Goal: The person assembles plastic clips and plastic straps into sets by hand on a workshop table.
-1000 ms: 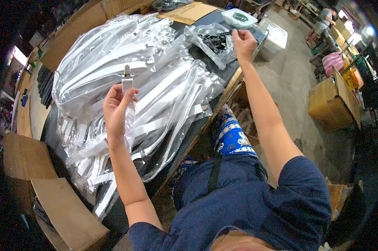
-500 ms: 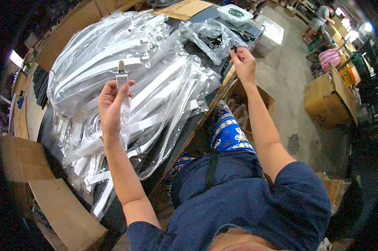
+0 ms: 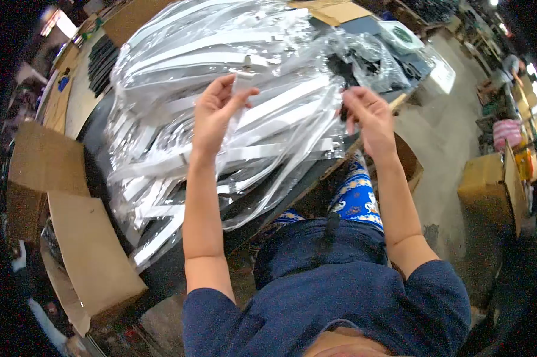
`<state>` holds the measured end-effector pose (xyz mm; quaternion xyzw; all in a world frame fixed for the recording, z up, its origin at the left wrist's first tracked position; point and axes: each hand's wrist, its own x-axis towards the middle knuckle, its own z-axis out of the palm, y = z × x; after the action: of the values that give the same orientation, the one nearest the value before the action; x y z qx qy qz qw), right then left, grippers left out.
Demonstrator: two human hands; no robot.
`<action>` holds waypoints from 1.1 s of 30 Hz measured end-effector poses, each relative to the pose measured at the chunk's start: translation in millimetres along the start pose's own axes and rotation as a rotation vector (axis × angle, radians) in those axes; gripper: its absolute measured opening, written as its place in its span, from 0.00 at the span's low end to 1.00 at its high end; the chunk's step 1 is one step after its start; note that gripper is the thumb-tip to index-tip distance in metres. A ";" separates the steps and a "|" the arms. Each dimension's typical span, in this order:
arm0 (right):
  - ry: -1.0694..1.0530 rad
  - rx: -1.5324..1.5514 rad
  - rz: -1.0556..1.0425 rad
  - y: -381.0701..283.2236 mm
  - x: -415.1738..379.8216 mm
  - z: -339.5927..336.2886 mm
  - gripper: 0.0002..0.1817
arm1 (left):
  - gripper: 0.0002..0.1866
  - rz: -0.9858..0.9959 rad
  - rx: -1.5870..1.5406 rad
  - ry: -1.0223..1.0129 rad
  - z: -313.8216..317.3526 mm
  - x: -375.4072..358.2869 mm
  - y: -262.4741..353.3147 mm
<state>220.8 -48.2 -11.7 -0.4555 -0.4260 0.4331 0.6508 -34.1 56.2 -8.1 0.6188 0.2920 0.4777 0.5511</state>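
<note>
My left hand (image 3: 216, 113) is closed on a white strap (image 3: 242, 82) with a metal clip at its top end. To its right, my right hand (image 3: 368, 116) has its fingers pinched on a small black item (image 3: 343, 112), blurred by motion. Under and behind both hands lies a large heap of white straps in clear plastic bags (image 3: 191, 44). Just beyond my right hand is a clear plastic bag with black pieces (image 3: 369, 62).
Flattened cardboard (image 3: 334, 11) and a white tray (image 3: 401, 37) lie at the table's far end. An open cardboard box (image 3: 96, 250) stands at left, another box (image 3: 488, 184) on the floor at right. A person (image 3: 511, 66) is at the far right.
My right hand has come closer to my left hand, with the black item. The camera view has shifted, so the table and heap appear further up and to the right.
</note>
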 end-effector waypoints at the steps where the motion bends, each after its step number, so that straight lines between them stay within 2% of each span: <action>1: -0.116 0.078 0.111 -2.6 -8.7 17.6 0.10 | 0.14 -0.002 0.014 0.015 -0.2 0.1 -1.1; 3: -0.282 0.206 0.337 -8.0 -25.1 52.1 0.10 | 0.15 0.027 -0.049 -0.030 -0.9 0.2 -1.8; 6: -0.382 0.357 0.458 -9.6 -31.8 82.1 0.11 | 0.16 0.056 -0.092 -0.015 -0.4 -0.1 -0.4; 20: -0.387 0.451 0.467 -6.4 -23.9 101.0 0.12 | 0.16 0.087 -0.008 -0.054 -3.2 1.0 -5.1; 23: -0.337 0.432 0.473 -4.5 -26.2 103.3 0.12 | 0.15 0.111 -0.027 -0.075 -3.3 0.8 -6.8; 26: -0.376 0.425 0.487 -9.5 -26.1 102.1 0.12 | 0.13 0.111 -0.049 -0.079 -2.3 0.4 -6.2; 33: -0.365 0.516 0.556 -7.2 -24.4 99.8 0.11 | 0.10 0.089 0.049 -0.027 1.4 -0.2 -3.8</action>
<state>120.9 -50.6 13.6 -0.2909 -0.2727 0.7585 0.5155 -32.2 56.4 -11.8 0.6507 0.2685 0.4861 0.5179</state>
